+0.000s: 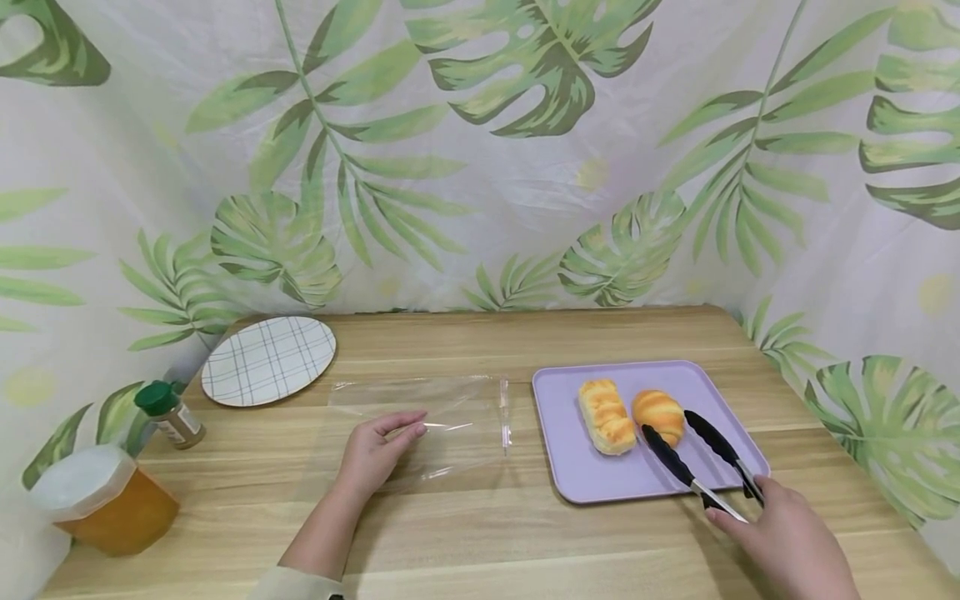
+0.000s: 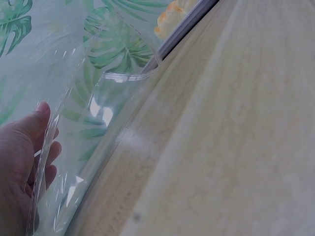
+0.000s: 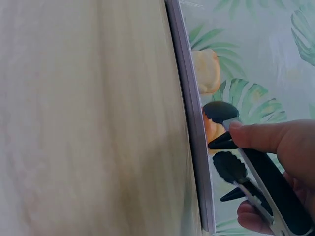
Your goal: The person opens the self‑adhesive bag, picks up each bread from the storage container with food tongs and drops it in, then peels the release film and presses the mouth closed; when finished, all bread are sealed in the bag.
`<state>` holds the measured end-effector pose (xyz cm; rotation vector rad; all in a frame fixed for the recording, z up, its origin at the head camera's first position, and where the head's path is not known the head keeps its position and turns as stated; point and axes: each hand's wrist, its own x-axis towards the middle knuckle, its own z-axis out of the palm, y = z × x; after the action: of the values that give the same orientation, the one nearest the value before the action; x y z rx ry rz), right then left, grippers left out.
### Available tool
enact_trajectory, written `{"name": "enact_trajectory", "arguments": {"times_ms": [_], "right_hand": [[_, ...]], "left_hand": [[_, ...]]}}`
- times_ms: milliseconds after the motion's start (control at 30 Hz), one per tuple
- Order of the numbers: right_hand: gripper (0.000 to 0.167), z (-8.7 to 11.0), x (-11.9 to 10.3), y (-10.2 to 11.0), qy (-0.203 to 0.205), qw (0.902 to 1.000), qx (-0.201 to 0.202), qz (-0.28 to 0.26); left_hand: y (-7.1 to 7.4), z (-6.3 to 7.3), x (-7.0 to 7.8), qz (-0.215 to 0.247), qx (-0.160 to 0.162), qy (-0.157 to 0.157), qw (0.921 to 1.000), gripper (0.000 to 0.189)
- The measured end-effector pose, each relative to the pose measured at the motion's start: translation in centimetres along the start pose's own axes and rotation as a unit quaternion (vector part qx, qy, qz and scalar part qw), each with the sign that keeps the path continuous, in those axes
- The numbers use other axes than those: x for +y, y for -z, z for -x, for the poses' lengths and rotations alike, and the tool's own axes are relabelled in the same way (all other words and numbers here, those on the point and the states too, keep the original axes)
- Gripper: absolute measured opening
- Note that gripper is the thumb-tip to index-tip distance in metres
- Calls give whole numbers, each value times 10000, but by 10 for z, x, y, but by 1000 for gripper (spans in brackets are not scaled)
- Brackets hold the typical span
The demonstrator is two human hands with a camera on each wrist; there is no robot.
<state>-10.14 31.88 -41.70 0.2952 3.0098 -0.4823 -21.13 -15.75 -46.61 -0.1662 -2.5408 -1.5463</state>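
My left hand (image 1: 375, 457) pinches the edge of a clear plastic zip bag (image 1: 465, 408), whose zip end points right. In the left wrist view the bag (image 2: 101, 110) stands raised off the table with its mouth slightly parted. With my right hand (image 1: 798, 542) I grip metal tongs (image 1: 671, 460) that have black scalloped tips. Those tips are spread on either side of a round golden bun (image 1: 657, 412); I cannot tell if they touch it. Left of the bun lies an oblong ridged bread (image 1: 606, 418). Both breads sit on a lilac tray (image 1: 592, 488).
At the back left is a checked oval plate (image 1: 268, 362). A green-capped spice jar (image 1: 178, 418) stands in front of it, and an amber container (image 1: 123, 517) with a white lid is nearer. A leaf-print cloth (image 1: 495, 208) hangs behind the wooden table (image 1: 480, 542).
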Motion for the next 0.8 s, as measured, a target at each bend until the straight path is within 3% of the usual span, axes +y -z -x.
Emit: {"name": "enact_trajectory", "arguments": {"times_ms": [333,533,800], "right_hand": [[103,-2,2,-1,-171,9997,-174,75],[100,1,7,4,-284,9995,-5,-150],[82,0,2,25,352,9966,635,-392]], "left_hand": [[0,1,0,14,-35,38,10000,25],[0,0,-1,44,-62,41,10000,25],[0,1,-1,-91,-24,-57,9999,25]]}}
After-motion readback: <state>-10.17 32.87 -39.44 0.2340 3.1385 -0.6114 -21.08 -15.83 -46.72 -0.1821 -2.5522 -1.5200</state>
